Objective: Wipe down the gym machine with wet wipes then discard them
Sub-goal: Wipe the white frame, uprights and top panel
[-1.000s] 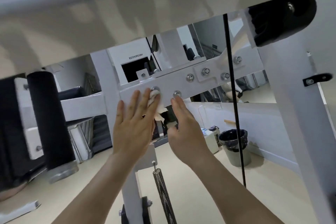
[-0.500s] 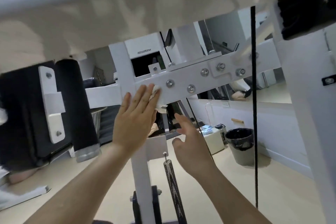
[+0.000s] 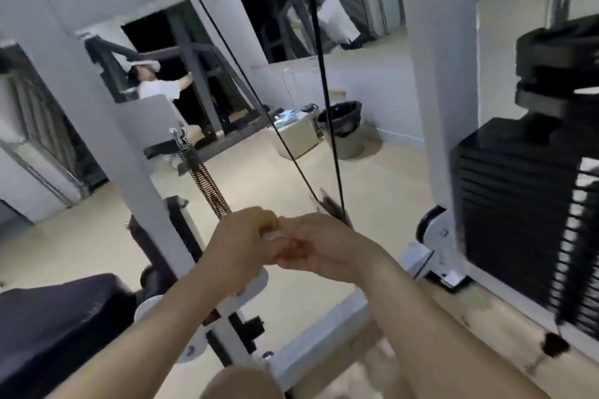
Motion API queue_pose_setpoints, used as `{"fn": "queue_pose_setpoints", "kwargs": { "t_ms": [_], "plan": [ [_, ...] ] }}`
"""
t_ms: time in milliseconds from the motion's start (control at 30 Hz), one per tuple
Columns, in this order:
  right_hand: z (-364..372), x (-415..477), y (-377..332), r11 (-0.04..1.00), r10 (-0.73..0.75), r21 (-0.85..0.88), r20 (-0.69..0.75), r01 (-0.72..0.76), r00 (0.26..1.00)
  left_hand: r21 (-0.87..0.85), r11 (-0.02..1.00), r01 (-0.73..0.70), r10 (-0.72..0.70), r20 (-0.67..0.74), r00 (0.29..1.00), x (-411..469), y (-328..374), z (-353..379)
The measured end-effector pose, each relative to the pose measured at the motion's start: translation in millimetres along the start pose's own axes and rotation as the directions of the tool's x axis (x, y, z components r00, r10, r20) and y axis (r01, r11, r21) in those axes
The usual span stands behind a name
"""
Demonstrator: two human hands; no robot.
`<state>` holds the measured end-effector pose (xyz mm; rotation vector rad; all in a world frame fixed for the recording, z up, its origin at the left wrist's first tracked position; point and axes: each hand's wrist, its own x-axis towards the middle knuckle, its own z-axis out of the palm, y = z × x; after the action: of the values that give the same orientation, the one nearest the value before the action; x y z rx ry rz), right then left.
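Observation:
My left hand and my right hand are pressed together low in front of me. A small white wet wipe shows only as a sliver between their fingers; both hands close on it. They hang in front of the white gym machine frame, beside its coil spring and the two black cables. A grey bin with a black liner stands on the floor by the far wall.
The black weight stack fills the right side behind a white upright. A dark padded seat sits at lower left. A small box with items on it stands next to the bin. A mirror reflects a person.
My hands have left the bolted crossbar and dropped together below it, the wipe now bunched between them. The view has tilted down toward the floor and machine base.

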<state>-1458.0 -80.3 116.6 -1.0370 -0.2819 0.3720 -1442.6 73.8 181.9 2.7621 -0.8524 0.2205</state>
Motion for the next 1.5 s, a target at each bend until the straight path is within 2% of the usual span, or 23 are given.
{"fn": "queue_pose_setpoints", "kwargs": {
  "t_ms": [67, 200, 267, 333, 400, 433, 467, 533, 567, 633, 700, 767, 833, 900, 933, 1000, 1067, 1133, 1200, 1267, 1333, 1400, 1500],
  "plan": [
    [-19.0, -16.5, 32.8, 0.998, 0.062, 0.007, 0.004, -0.062, 0.998, -0.042, 0.996, 0.079, -0.069, 0.196, 0.978, -2.3, 3.1, 28.1],
    [-52.8, -49.0, 75.6, 0.945, 0.228, -0.211, -0.116, -0.249, 0.967, -0.042, 0.999, -0.019, 0.037, 0.503, 0.864, -5.8, 2.2, 83.4],
    [-68.9, -60.3, 87.7, 0.914, 0.302, -0.224, -0.185, -0.339, 0.935, -0.033, 0.998, -0.051, 0.06, 0.589, 0.806, -1.7, -0.6, 112.7],
    [-82.6, -63.4, 96.4, 0.847, 0.345, -0.33, -0.254, -0.416, 0.904, -0.032, 0.997, -0.065, 0.07, 0.642, 0.763, 4.4, -2.2, 142.8],
    [-94.6, -62.2, 99.4, 0.71, 0.345, -0.509, -0.352, -0.487, 0.87, -0.196, 0.98, 0.035, 0.104, 0.655, 0.748, 8.4, -3.2, 167.2],
    [-101.1, -61.2, 98.7, 0.631, 0.342, -0.579, -0.39, -0.516, 0.855, -0.319, 0.937, 0.146, 0.105, 0.653, 0.75, 9.4, -6.2, 177.1],
    [-108.9, -60.2, 97.6, 0.559, 0.342, -0.631, -0.416, -0.538, 0.843, -0.448, 0.849, 0.279, 0.096, 0.651, 0.753, 10.2, -10.6, 186.3],
    [-125.6, -57.8, 97.5, 0.425, 0.321, -0.714, -0.455, -0.556, 0.831, -0.643, 0.588, 0.491, 0.066, 0.643, 0.763, 7.2, -21.8, 205.3],
    [-133.4, -55.8, 100.3, 0.382, 0.295, -0.735, -0.477, -0.56, 0.828, -0.687, 0.471, 0.553, 0.032, 0.64, 0.767, 4.3, -27.1, 217.3],
    [-142.9, -49.6, 114.7, 0.431, 0.288, -0.677, -0.523, -0.596, 0.802, -0.718, 0.308, 0.624, -0.079, 0.634, 0.769, -3.3, -37.3, 242.4],
    [-141.7, -40.7, 139.6, 0.573, 0.301, -0.523, -0.581, -0.63, 0.756, -0.708, 0.263, 0.655, -0.241, 0.609, 0.755, -12.2, -50.0, 267.3],
    [-135.7, -31.5, 171.2, 0.725, 0.285, -0.323, -0.663, -0.608, 0.692, -0.699, 0.313, 0.643, -0.383, 0.527, 0.759, -15.3, -65.3, 288.6],
    [-128.0, -18.9, 203.9, 0.851, 0.25, -0.134, -0.748, -0.508, 0.615, -0.703, 0.384, 0.598, -0.486, 0.397, 0.779, -11.0, -83.2, 305.6],
    [-123.1, -2.0, 230.2, 0.888, 0.169, -0.129, -0.803, -0.442, 0.572, -0.701, 0.475, 0.532, -0.471, 0.308, 0.826, -2.2, -101.8, 320.3],
    [-121.4, 5.5, 239.7, 0.86, 0.117, -0.2, -0.818, -0.469, 0.564, -0.696, 0.509, 0.506, -0.44, 0.295, 0.848, 1.8, -109.5, 327.2],
    [-118.5, 17.0, 251.7, 0.733, -0.003, -0.402, -0.809, -0.548, 0.588, -0.687, 0.526, 0.502, -0.419, 0.304, 0.855, 7.4, -123.4, 340.6],
    [-119.3, 25.0, 261.9, 0.531, -0.063, -0.612, -0.718, -0.586, 0.693, -0.634, 0.58, 0.512, -0.472, 0.25, 0.845, 8.6, -133.7, 351.5],
    [-122.1, 31.7, 268.4, 0.357, -0.008, -0.733, -0.622, -0.579, 0.783, -0.517, 0.732, 0.444, -0.486, 0.061, 0.872, 6.6, -138.4, 359.8],
    [-123.5, 36.7, 274.1, 0.259, 0.069, -0.784, -0.567, -0.564, 0.821, -0.41, 0.88, 0.238, -0.285, -0.057, 0.957, -1.4, -135.4, 368.8],
    [-125.9, 38.9, 280.8, 0.184, 0.089, -0.812, -0.547, -0.554, 0.832, -0.35, 0.937, 0.005, -0.005, 0.002, 1.0, -15.0, -128.7, 383.8],
    [-133.1, 37.1, 286.9, 0.177, 0.099, -0.771, -0.605, -0.612, 0.79, -0.219, 0.969, -0.114, 0.138, 0.096, 0.986, -20.7, -125.5, 411.0],
    [-141.2, 28.3, 289.0, 0.217, 0.115, -0.704, -0.67, -0.677, 0.733, -0.049, 0.994, -0.097, 0.105, 0.192, 0.976, -11.2, -117.3, 432.7],
    [-149.1, 12.1, 292.6, 0.396, 0.086, -0.608, -0.722, -0.689, 0.686, -0.007, 0.995, -0.102, 0.101, 0.233, 0.967, 9.2, -103.6, 443.1]
  ]
}}
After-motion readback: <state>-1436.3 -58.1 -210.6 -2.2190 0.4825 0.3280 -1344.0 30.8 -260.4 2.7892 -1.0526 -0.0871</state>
